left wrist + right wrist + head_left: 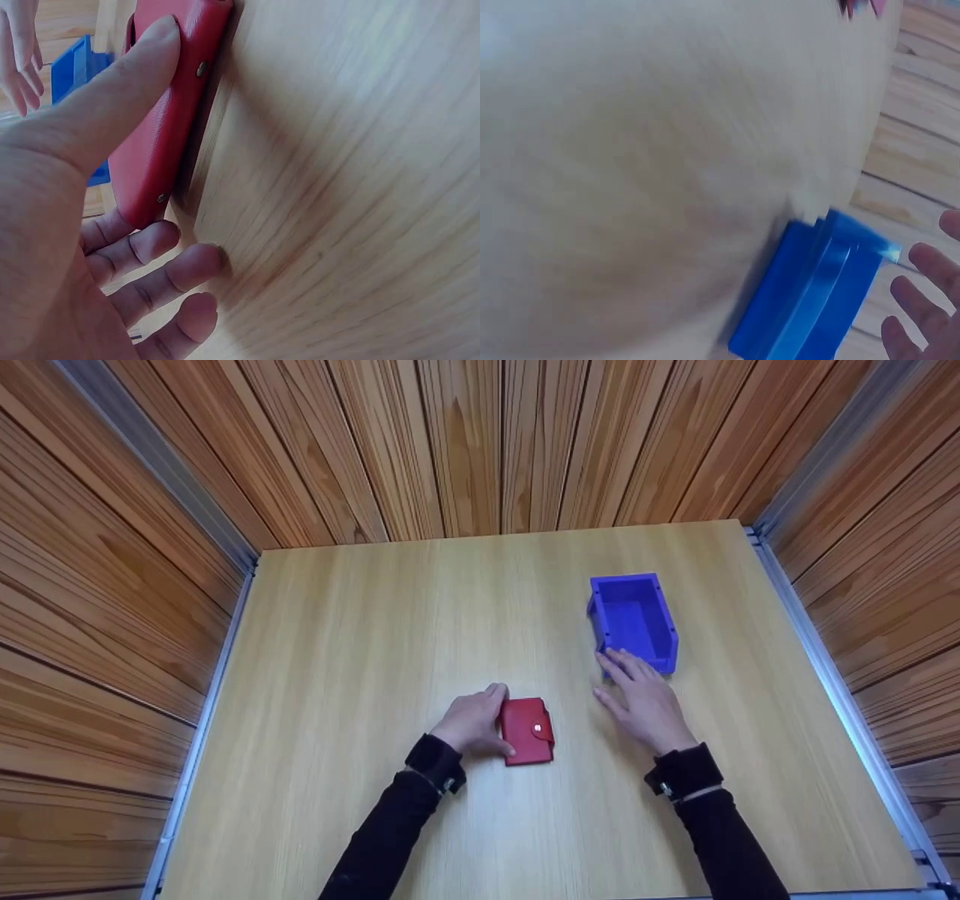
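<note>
A small red wallet (pixel 525 727) with a snap strap on its right side is on the table in the head view. My left hand (pixel 474 721) holds its left side. In the left wrist view, the thumb lies across the wallet (pixel 154 139) and curled fingers meet its lower end; part of their contact is hidden. My right hand (pixel 646 706) is at the near end of a blue open-topped bin (pixel 634 619), fingers spread and holding nothing. The right wrist view shows these fingers beside the bin (pixel 810 292); whether they touch it I cannot tell.
The light wooden table (pixel 360 660) carries both things, with the bin farther back and to the right of the wallet. Wood-plank walls (pixel 465 450) stand at the back and both sides. A metal rail (pixel 840 705) runs along the right edge.
</note>
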{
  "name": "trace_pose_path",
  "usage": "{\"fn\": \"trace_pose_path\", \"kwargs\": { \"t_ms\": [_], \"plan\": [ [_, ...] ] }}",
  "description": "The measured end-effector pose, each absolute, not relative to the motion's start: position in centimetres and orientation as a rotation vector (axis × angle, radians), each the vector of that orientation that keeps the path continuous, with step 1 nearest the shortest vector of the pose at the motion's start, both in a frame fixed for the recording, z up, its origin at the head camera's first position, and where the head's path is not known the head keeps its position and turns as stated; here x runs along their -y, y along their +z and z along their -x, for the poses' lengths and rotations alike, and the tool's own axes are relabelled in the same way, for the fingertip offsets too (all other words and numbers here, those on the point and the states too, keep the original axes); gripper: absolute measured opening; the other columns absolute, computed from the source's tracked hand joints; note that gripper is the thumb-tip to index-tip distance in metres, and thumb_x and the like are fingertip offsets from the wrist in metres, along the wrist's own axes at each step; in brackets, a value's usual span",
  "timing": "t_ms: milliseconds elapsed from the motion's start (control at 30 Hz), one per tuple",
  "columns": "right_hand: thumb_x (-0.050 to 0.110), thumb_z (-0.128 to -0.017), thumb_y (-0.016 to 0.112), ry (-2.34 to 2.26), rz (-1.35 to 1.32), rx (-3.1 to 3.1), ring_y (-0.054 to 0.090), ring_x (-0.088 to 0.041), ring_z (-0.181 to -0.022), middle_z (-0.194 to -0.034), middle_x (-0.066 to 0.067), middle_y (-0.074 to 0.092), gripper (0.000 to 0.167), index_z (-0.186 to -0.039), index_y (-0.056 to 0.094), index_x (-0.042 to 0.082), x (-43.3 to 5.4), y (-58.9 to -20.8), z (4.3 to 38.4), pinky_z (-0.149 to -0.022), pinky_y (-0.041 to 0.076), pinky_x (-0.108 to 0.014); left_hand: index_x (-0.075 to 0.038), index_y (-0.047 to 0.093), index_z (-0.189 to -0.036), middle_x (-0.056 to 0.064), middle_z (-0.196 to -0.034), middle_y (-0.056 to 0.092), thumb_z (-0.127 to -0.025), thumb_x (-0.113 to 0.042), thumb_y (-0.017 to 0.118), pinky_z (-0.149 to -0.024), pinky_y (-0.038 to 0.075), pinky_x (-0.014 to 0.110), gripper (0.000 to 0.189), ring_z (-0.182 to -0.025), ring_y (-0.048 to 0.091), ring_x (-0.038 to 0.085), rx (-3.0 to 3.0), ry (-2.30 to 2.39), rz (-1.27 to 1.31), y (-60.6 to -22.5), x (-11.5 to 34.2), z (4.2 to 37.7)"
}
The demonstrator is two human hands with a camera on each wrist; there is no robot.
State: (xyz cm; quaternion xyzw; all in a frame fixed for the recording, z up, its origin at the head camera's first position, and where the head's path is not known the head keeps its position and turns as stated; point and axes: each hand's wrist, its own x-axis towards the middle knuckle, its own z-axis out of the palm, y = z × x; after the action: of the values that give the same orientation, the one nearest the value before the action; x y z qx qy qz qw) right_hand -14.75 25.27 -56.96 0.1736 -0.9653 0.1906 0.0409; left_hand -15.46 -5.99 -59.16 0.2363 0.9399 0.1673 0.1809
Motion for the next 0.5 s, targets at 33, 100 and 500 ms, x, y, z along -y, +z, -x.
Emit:
{"fn": "trace_pose_path", "kwargs": {
  "t_ms": [33,100,500],
  "plan": [
    [0.036,-0.102,0.064,0.586,-0.544,2.964,0.046,-0.039,-0.143,-0.153,-0.016,0.053,0.061,-0.156,0.048,0.013,-24.8,-57.1,14.7,-0.117,0.035,-0.057,-0.015,0.046,-0.125,-0.003,-0.104,0.055,-0.068,-0.054,0.094,-0.086,0.052,0.033,0.084,-0.091,0.057,0.014,-2.657,0.477,-0.662,-59.1,6.0,15.6],
    [0.036,-0.102,0.065,0.605,-0.555,2.990,0.052,-0.040,-0.136,-0.147,-0.020,0.057,0.059,-0.153,0.051,0.011,-23.6,-57.4,14.4,-0.113,0.040,-0.058,-0.015,0.046,-0.125,-0.003,-0.105,0.055,-0.068,-0.054,0.094,-0.086,0.052,0.033,0.084,-0.091,0.057,0.014,-2.662,0.480,-0.662,-59.2,6.1,15.9],
    [0.031,-0.097,0.073,0.533,-0.746,3.038,0.059,-0.019,-0.074,-0.086,-0.006,0.065,0.042,-0.126,0.070,0.000,-17.0,-59.9,13.3,-0.071,0.053,-0.040,-0.013,0.046,-0.127,-0.001,-0.112,0.056,-0.070,-0.051,0.093,-0.085,0.053,0.034,0.083,-0.094,0.060,0.016,-2.660,0.527,-0.675,-59.0,6.0,17.2]
  ]
}}
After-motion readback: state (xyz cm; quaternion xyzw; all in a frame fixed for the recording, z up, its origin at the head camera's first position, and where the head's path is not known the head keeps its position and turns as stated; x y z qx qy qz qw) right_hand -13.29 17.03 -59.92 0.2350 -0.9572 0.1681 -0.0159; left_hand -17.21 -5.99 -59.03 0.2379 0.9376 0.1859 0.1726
